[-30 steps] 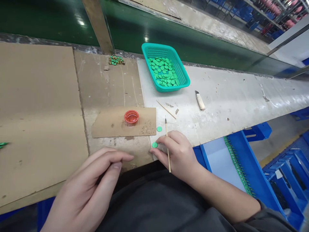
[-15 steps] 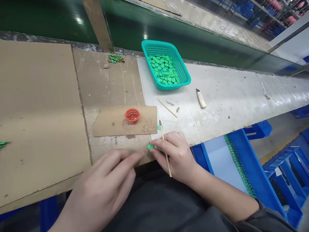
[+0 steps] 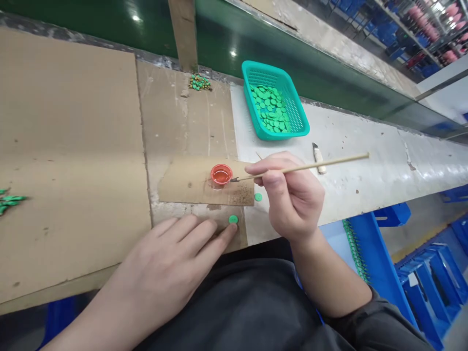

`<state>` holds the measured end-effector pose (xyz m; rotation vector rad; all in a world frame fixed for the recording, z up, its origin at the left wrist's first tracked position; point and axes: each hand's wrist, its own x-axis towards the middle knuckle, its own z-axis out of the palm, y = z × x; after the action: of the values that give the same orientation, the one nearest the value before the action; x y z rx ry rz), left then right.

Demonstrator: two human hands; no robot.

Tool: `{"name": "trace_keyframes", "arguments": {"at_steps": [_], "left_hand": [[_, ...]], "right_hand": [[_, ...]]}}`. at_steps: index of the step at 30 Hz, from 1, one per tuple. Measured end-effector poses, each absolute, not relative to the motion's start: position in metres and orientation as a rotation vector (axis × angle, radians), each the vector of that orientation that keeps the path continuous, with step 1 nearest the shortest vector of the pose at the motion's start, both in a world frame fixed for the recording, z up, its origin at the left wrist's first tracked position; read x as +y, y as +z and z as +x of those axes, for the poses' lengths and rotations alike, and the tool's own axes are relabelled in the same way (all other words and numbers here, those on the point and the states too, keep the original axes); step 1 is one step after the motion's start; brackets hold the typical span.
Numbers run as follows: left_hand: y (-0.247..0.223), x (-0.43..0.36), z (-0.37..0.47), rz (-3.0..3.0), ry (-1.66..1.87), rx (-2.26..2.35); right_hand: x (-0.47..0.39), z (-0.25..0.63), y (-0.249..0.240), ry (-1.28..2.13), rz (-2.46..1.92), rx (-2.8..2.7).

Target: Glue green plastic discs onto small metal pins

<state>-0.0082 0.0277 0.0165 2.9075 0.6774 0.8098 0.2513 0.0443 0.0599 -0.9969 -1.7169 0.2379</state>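
My right hand (image 3: 294,195) pinches a thin wooden paintbrush (image 3: 329,162). The dark brush tip is at the right rim of a small red cup (image 3: 222,174) with clear-looking liquid in it. My left hand (image 3: 179,253) lies palm down on the bench edge, fingers stretched out, its index fingertip touching the lower edge of a green button-like disc (image 3: 233,220). A second green disc (image 3: 258,197) lies by the corner of the cardboard piece (image 3: 190,183) on which the cup stands.
A teal basket (image 3: 303,122) of green discs stands against the back panel. Small green and gold pieces (image 3: 200,82) are heaped left of it. A utility knife (image 3: 319,158) lies to the right, and green pieces (image 3: 11,200) sit at far left.
My right hand has let go of the green disc and swung the brush round to the red cup. My left hand has flattened, with a fingertip now at that disc.
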Motion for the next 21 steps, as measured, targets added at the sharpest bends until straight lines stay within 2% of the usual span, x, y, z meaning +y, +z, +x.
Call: {"name": "trace_keyframes", "arguments": {"at_steps": [16, 21], "left_hand": [[-0.001, 0.016, -0.01, 2.838, 0.813, 0.754], [0.0, 0.015, -0.011, 2.85, 0.799, 0.759]], "right_hand": [[0.073, 0.233, 0.042, 0.099, -1.127, -1.912], [0.071, 0.232, 0.041, 0.172, -1.232, -1.886]]}}
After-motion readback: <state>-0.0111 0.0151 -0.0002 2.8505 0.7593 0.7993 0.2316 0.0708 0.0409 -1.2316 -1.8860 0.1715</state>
